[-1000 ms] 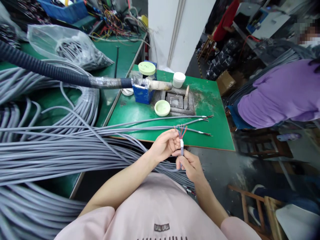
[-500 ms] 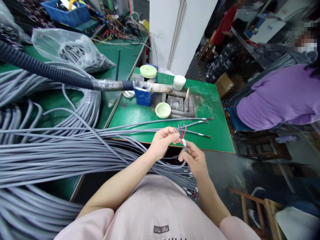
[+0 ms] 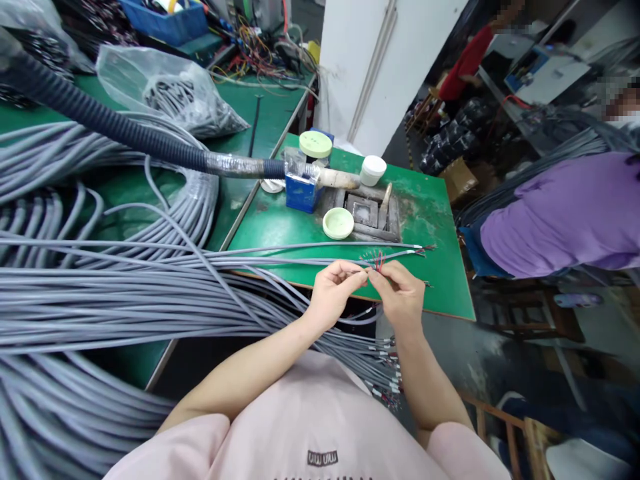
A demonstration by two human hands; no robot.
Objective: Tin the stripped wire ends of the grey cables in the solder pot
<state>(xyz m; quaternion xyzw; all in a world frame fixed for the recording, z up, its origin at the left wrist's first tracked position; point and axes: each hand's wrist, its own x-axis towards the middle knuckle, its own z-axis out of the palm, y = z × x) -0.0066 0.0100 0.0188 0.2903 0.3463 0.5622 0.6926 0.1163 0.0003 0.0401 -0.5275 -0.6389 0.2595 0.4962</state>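
Head view: holding coloured wires [image 3: 379, 261] fanned upward, over near edge of green bench [image 3: 453, 293]. With left hand [image 3: 329, 298], pinching thumb and forefinger together on wires; with right hand [image 3: 406, 303], clamping just beside. Cannot tell how many strands per pinch. Best to anchor low with right, separate singly with left, bend gently, avoid nearby cable ends [image 3: 419, 249].

One camera, and it's riding on your head, looking forward and steeply down over your shirt [image 3: 310, 407]! Close in, your left grip [image 3: 334, 293] and right grip [image 3: 404, 297] sit just below mid-frame; the counter [image 3: 425, 220] opens out beyond them, and the wide view reaches past the pillar [image 3: 375, 67] to a co-worker [image 3: 560, 213] off to your right.
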